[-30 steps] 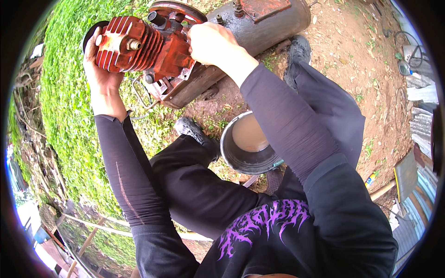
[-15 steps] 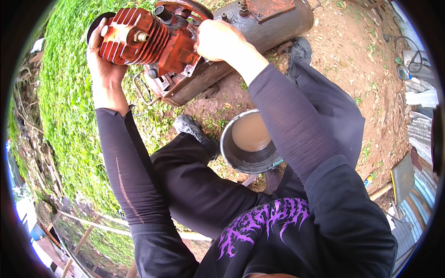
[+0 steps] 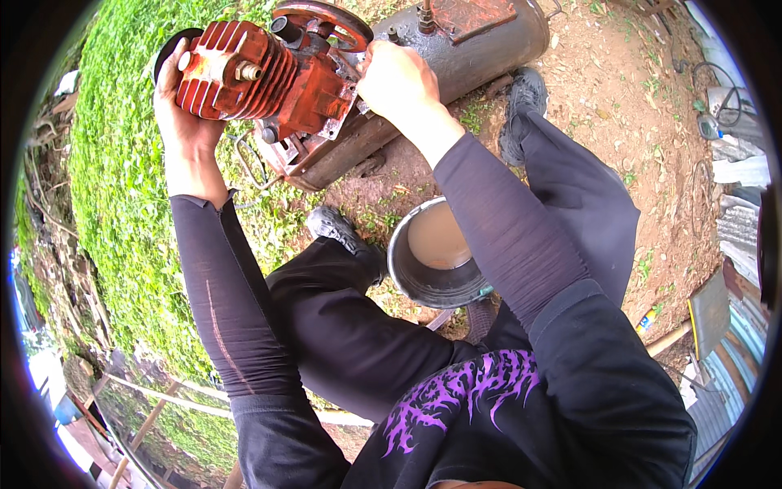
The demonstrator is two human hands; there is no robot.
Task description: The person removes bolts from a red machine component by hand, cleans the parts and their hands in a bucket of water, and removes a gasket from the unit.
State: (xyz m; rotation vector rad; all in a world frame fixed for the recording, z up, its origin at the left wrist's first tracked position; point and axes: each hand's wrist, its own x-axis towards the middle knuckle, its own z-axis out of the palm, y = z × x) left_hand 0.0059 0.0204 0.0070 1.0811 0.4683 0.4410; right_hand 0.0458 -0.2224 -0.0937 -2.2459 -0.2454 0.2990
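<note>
A red finned compressor pump (image 3: 261, 77) with a red flywheel (image 3: 326, 20) sits atop a grey steel air tank (image 3: 481, 49) lying on the ground. My left hand (image 3: 183, 122) cups the finned cylinder head from the left side. My right hand (image 3: 395, 81) is closed on the pump's right side by the flywheel; whatever it grips is hidden under the fingers. I am crouched over it, black sleeves and trousers filling the lower frame.
A dented metal bucket (image 3: 436, 253) with murky brown liquid stands between my feet. Grass and creeping plants (image 3: 122, 212) cover the left. Bare red dirt (image 3: 643, 147) lies right, with corrugated sheets (image 3: 737, 236) and scrap at the far right edge.
The pump and both hands have shifted slightly right and down in view as my head moved. My hands keep the same grip on the pump.
</note>
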